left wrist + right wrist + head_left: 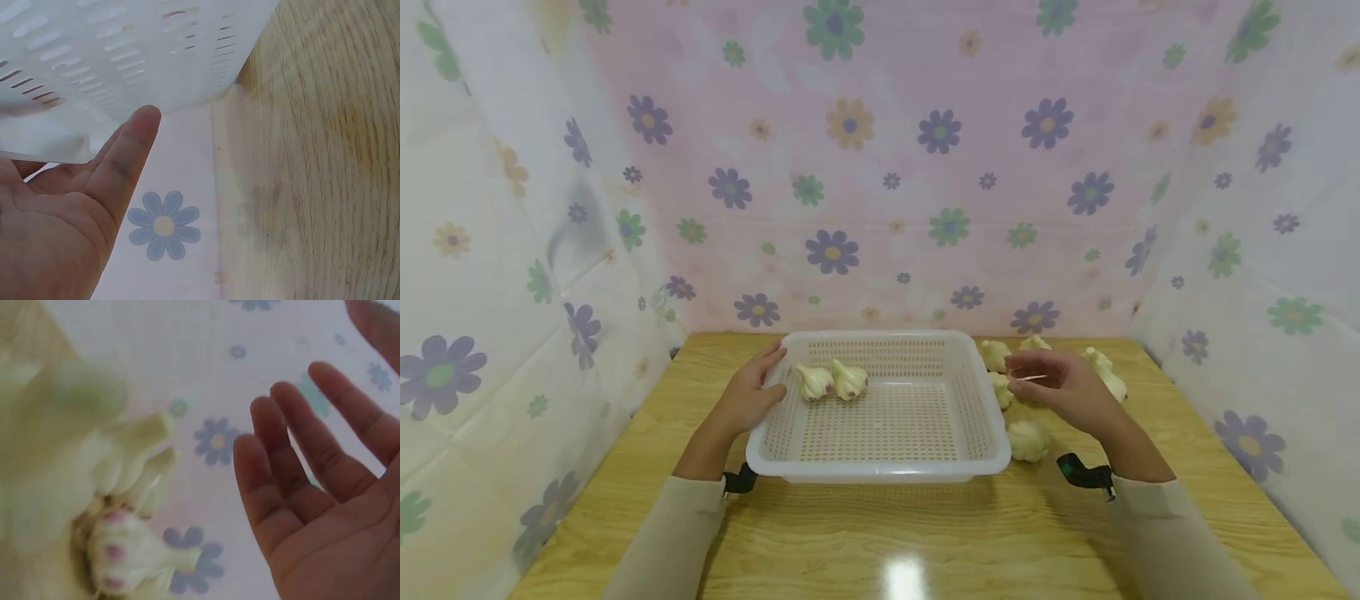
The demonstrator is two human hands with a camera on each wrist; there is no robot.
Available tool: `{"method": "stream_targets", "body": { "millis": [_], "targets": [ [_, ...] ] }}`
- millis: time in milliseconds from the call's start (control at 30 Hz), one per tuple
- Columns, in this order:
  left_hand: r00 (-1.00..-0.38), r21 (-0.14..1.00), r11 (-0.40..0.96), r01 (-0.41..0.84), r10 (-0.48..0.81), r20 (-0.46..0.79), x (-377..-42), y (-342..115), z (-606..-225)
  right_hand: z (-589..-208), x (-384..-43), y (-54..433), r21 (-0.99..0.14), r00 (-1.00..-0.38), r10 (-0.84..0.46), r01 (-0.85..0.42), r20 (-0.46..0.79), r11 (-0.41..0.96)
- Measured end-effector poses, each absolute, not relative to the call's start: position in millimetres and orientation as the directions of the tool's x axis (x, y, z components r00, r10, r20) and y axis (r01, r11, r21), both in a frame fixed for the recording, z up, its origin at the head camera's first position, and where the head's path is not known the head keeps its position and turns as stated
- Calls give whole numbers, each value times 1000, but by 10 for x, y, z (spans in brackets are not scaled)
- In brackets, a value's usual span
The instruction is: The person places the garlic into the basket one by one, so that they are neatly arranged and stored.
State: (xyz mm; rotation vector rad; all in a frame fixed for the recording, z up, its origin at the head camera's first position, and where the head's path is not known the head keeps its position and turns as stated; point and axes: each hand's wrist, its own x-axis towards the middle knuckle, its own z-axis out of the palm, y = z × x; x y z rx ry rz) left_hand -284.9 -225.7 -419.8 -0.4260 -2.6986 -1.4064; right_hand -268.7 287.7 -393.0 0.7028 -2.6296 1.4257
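A white plastic basket (880, 468) with slotted walls stands on the table, two garlic bulbs (849, 381) lying inside at its left. My left hand (751, 392) holds the basket's left rim, thumb on top; in the left wrist view its fingers (128, 153) lie against the outer wall. To the right of the basket, my right hand (1067, 390) hovers over loose garlic bulbs (1028, 440), holding nothing. The right wrist view has its fingers (325, 450) extended and spread, apart from a garlic bulb (134, 550) with purple marks. The hand partly hides some bulbs in the head view.
Another garlic bulb (1107, 375) lies beyond the right hand, near the table's far right. The wooden table (865, 542) is bordered at the back and sides by flowered cloth (887, 183).
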Motion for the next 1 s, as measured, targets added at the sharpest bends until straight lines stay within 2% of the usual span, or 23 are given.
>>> {"method": "stream_targets", "body": {
  "millis": [167,500,833,1000],
  "targets": [
    [-961,786,557,269,212,178,-2837,-2261,-4196,-4166,-2647,3124,-814,-867,-412,-443,281,377],
    [-961,795,545,267,207,181,-2826,-2250,-4177,-4467,-2636,3439,-907,-830,-520,-360,203,221],
    [-962,796,544,265,209,178,-2837,-2256,-4171,-4522,-2695,3482,-912,-791,-605,-312,93,267],
    [-959,804,529,273,215,184,-2832,-2270,-4203,-4567,-2681,3500,-903,-793,-607,-287,37,319]
  ]
}}
